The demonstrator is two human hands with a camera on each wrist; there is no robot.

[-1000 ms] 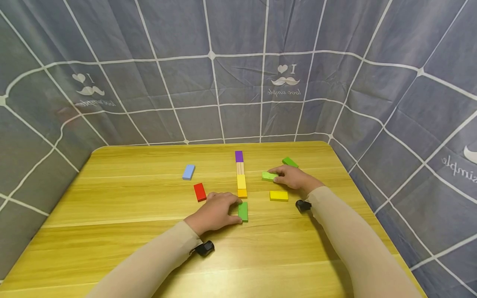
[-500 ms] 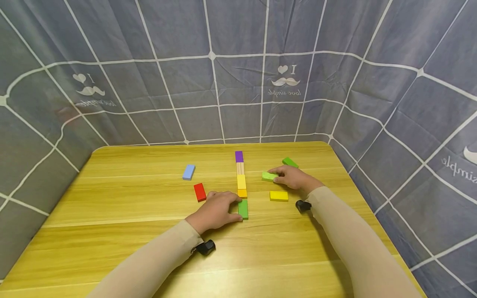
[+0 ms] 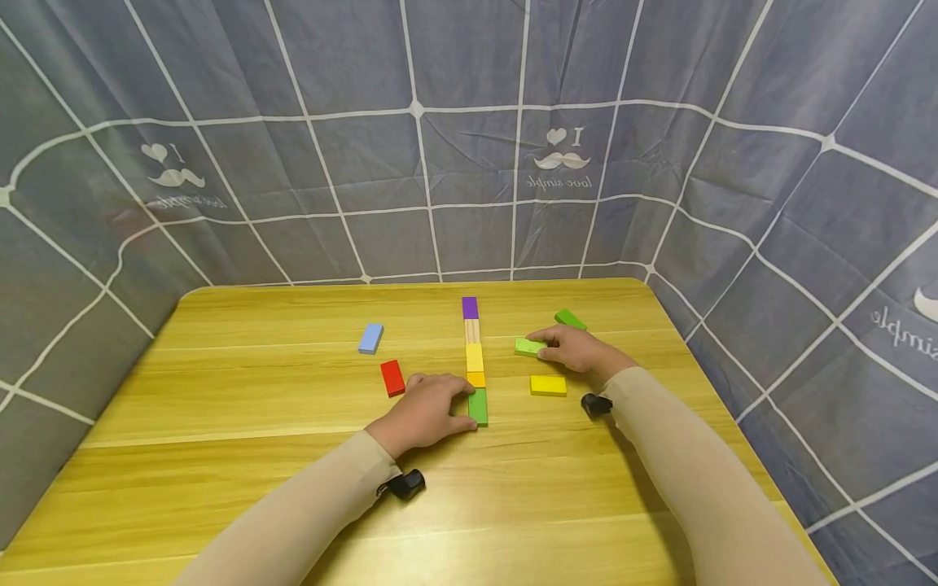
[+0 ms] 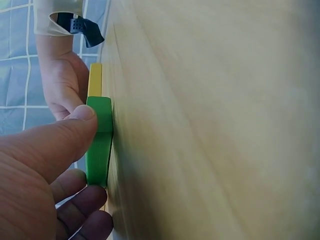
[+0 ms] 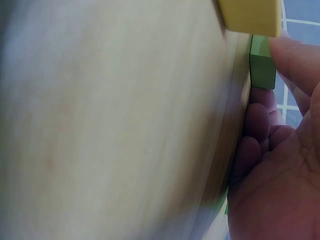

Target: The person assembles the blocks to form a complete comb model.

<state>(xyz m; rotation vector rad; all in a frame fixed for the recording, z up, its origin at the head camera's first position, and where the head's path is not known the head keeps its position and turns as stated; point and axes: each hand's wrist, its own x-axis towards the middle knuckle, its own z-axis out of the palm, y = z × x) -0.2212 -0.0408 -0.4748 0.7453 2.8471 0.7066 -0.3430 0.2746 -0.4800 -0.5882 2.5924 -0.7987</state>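
Observation:
A row of blocks runs down the middle of the table: a purple block (image 3: 470, 308), a plain wood block (image 3: 472, 331), a yellow block (image 3: 475, 357), an orange block (image 3: 476, 379) and a green block (image 3: 478, 408) at the near end. My left hand (image 3: 427, 413) holds the green block (image 4: 100, 150) between thumb and index finger, its far end right against the orange one. To the right, a light green block (image 3: 528, 347) lies flat, pinched at its right end by my right hand (image 3: 575, 348). That block (image 5: 263, 62) is partly covered by the thumb in the right wrist view.
Left of the row lie a red block (image 3: 392, 378), close by my left hand, and a blue block (image 3: 370, 338). A yellow block (image 3: 548, 386) sits below my right hand, and a darker green block (image 3: 570, 318) behind it. A grey curtain (image 3: 469, 163) hangs beyond the table (image 3: 220, 391).
My left hand has slid the green block away from me, closing the gap to the orange block. My right hand and the light green block have stayed in place.

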